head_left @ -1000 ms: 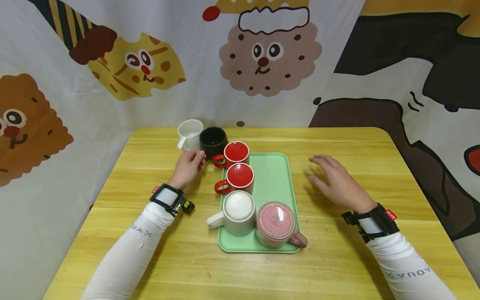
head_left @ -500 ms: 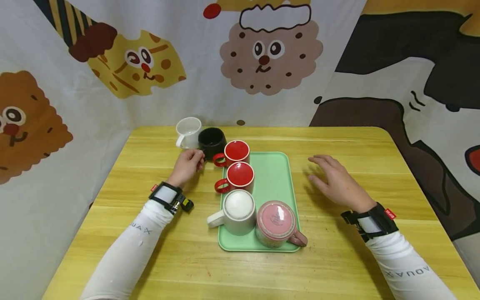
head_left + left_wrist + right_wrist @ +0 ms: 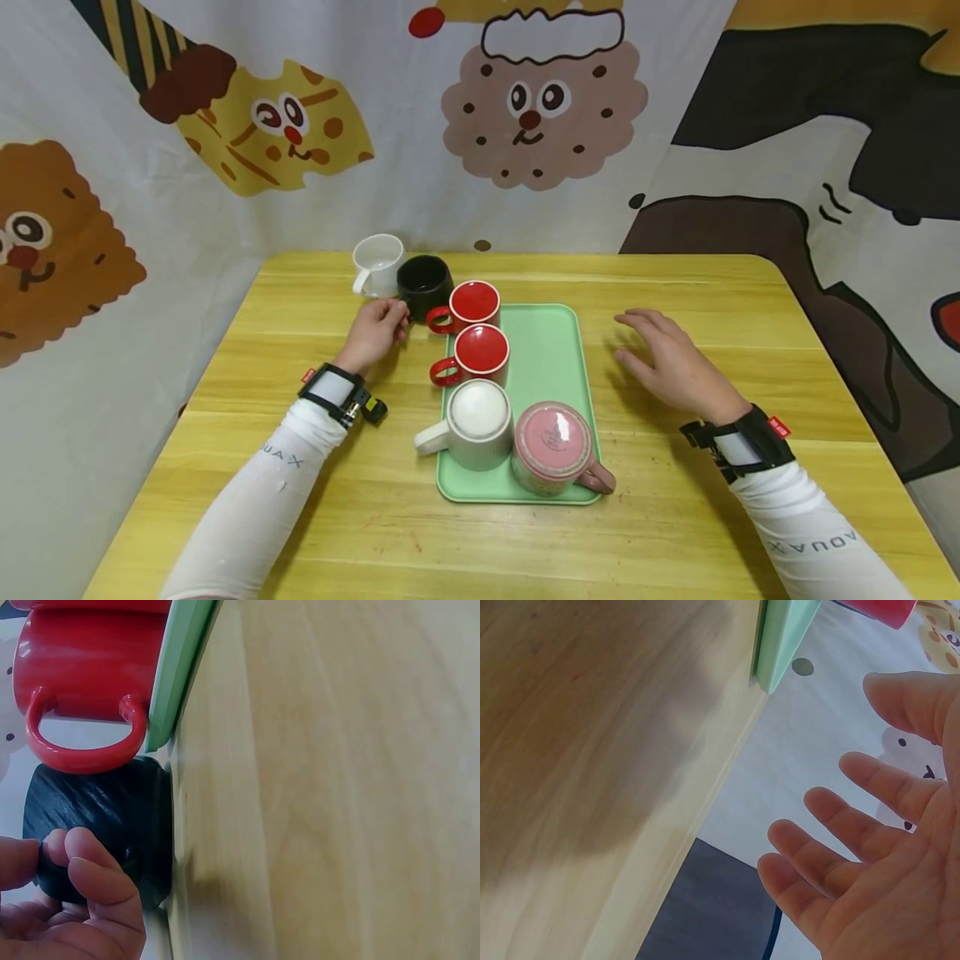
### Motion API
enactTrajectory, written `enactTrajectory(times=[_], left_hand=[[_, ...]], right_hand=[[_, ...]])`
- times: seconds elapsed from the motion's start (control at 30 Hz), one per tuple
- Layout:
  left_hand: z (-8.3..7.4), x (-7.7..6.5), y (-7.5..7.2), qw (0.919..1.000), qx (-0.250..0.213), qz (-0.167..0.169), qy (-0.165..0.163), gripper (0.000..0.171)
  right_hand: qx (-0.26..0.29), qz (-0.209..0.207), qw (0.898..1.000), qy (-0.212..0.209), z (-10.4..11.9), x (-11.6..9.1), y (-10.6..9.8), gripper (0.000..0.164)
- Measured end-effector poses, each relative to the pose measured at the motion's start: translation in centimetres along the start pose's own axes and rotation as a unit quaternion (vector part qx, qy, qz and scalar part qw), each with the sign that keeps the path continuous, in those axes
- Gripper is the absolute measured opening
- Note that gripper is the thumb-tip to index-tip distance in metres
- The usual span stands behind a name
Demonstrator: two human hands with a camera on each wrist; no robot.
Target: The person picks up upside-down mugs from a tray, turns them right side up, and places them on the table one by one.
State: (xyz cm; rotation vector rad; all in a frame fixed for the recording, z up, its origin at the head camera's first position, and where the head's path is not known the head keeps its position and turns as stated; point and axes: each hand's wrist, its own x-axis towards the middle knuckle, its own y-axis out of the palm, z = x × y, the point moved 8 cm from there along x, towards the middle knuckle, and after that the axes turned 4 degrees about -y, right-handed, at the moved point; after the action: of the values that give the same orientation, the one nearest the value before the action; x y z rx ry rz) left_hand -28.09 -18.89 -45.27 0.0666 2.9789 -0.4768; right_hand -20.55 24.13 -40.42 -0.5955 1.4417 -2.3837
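Note:
My left hand (image 3: 375, 333) has its thumb and curled fingers on the handle of a black mug (image 3: 425, 283), which stands upright at the tray's far left corner. In the left wrist view the fingers hide most of that handle on the black mug (image 3: 105, 802). A white cup (image 3: 379, 260) stands just behind and left of it. My right hand (image 3: 675, 362) hovers right of the green tray (image 3: 540, 333), fingers spread and holding nothing. Along the tray's left side, upside down, are two red mugs (image 3: 482, 350) and a white mug (image 3: 478, 421); a pink mug (image 3: 551, 446) is at its near right.
The wooden table (image 3: 690, 525) extends round the tray on all sides. Behind it hangs a printed cloth (image 3: 405, 192). Several handles stick out past the tray's edges, including a red handle (image 3: 90, 759) close above the black mug.
Both hands and all the mugs keep nearly the same places; the head view shifts only slightly.

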Motion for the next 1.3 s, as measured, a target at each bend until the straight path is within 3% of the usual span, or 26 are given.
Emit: enactTrajectory(times=[0.3, 0.7, 1.03, 1.3], left_hand=[[-0.4, 0.3, 0.3, 0.9999, -0.004, -0.012, 0.003, 0.036], [-1.2, 2.0, 1.5, 0.9995, -0.007, -0.027, 0.017, 0.034], [-1.5, 3.0, 2.6, 0.9995, -0.007, -0.018, 0.024, 0.034], [-1.5, 3.5, 3.0, 0.999, -0.035, 0.006, 0.026, 0.032]], right_hand=[[0.004, -0.002, 1.0, 0.001, 0.0, -0.1, 0.0, 0.052], [0.006, 0.009, 1.0, 0.021, -0.3, -0.4, -0.1, 0.054], [0.004, 0.004, 1.0, 0.013, -0.4, -0.4, 0.0, 0.053], [0.004, 0.003, 1.0, 0.009, -0.5, -0.4, 0.1, 0.053]])
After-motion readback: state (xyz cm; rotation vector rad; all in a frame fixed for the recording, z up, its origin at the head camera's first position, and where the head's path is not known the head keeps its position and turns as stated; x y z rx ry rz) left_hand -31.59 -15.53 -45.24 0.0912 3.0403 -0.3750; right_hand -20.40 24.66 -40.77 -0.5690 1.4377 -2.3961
